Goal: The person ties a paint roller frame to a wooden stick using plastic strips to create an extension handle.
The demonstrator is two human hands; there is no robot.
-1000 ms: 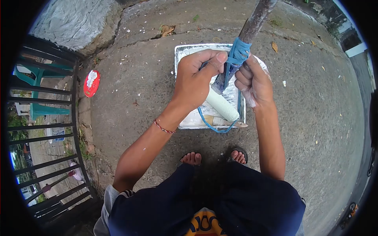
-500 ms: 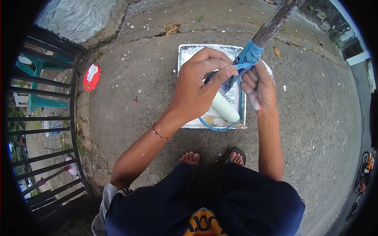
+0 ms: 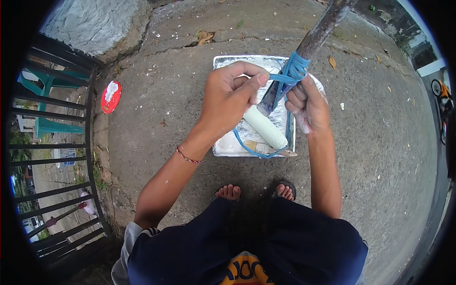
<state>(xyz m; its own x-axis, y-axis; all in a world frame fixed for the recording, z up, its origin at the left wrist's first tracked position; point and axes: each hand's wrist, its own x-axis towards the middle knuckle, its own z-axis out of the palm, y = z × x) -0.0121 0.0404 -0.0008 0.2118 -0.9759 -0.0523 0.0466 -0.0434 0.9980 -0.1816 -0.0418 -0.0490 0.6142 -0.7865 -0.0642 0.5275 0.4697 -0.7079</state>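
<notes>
My left hand (image 3: 233, 92) pinches a stretch of blue cord (image 3: 281, 79) between thumb and forefinger. The cord is wound several times around a dark, paint-stained pole (image 3: 324, 29) that slants in from the upper right. My right hand (image 3: 309, 104), smeared with white paint, is closed at the wrapped part of the pole; its fingertips are partly hidden. Below the hands lies a paint roller (image 3: 267, 127) with a pale cover, resting in a white paint tray (image 3: 219, 149). A loose tail of the cord loops over a paintbrush (image 3: 286, 152) at the tray's near edge.
A red lid (image 3: 106, 105) with white paint lies on the concrete ground at the left. Beyond it runs a black metal fence (image 3: 88, 137) with a green plastic chair (image 3: 46, 124) behind. A large rock (image 3: 97, 26) stands at upper left, and an orange motorcycle (image 3: 443, 92) at far right.
My left hand has moved a little left, drawing the blue cord away from the pole. Both hands and the pole's wrapped end sit slightly further left, and the motorcycle appears higher at the right.
</notes>
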